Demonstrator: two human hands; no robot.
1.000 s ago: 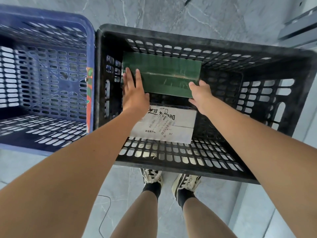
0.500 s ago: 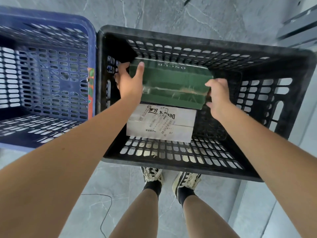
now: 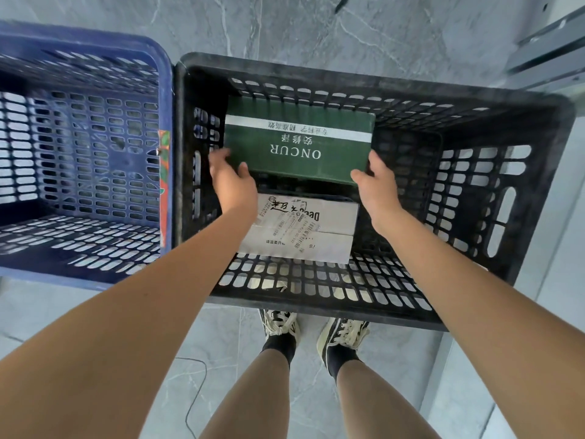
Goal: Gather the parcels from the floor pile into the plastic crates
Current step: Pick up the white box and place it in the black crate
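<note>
Inside the black crate [image 3: 373,307], both hands' fingers grip a green ONCUR box [image 3: 297,141] beside a white parcel [image 3: 304,232]; the blue crate [image 3: 85,274] looks empty, and the floor pile is out of view.

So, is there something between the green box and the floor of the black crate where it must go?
Nothing visible blocks it. Both the left hand and the right hand hold the green box at the black crate's far wall. The white parcel lies nearer the person, beside that spot.
</note>
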